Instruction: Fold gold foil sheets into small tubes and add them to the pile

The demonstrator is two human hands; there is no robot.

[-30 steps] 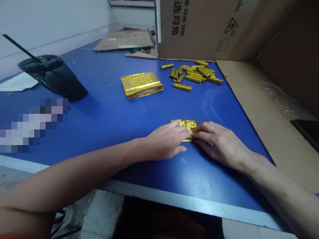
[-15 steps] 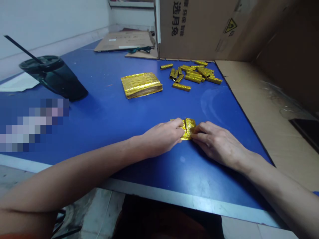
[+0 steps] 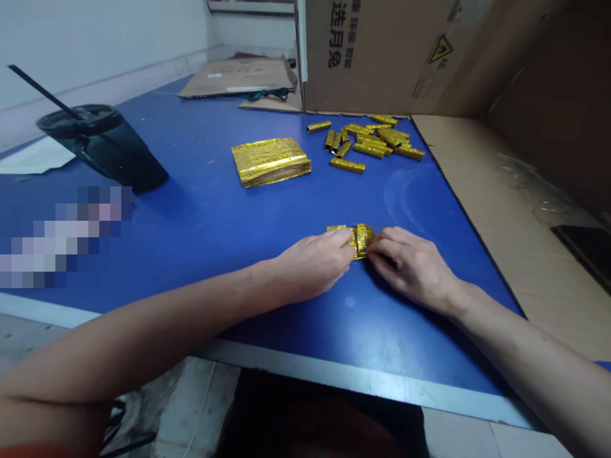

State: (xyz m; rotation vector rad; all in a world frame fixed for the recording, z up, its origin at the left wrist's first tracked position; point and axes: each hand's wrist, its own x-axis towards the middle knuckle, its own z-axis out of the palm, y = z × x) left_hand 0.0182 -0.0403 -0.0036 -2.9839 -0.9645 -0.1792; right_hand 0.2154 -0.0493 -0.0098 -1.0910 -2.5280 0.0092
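A small sheet of gold foil paper (image 3: pixel 361 238), partly folded over at its right end, lies on the blue table in front of me. My left hand (image 3: pixel 315 262) has curled fingers pressing on the sheet's left part and hiding much of it. With thumb and fingertips together, my right hand (image 3: pixel 413 262) pinches the folded right end. Farther off sits a stack of gold foil paper (image 3: pixel 271 161). To its right, several folded gold foil strips (image 3: pixel 372 143) form a loose pile.
A dark cup (image 3: pixel 114 149) with a straw stands at the left. Flat cardboard (image 3: pixel 238 76) lies at the back, beside a large cardboard box (image 3: pixel 377 57). Brown cardboard (image 3: pixel 477 210) borders the table's right edge. A pixelated patch covers something at left.
My right hand has shifted slightly, its fingers curling more closely at the folded end. The sheet's near edge has risen a little. My left hand stays almost in place.
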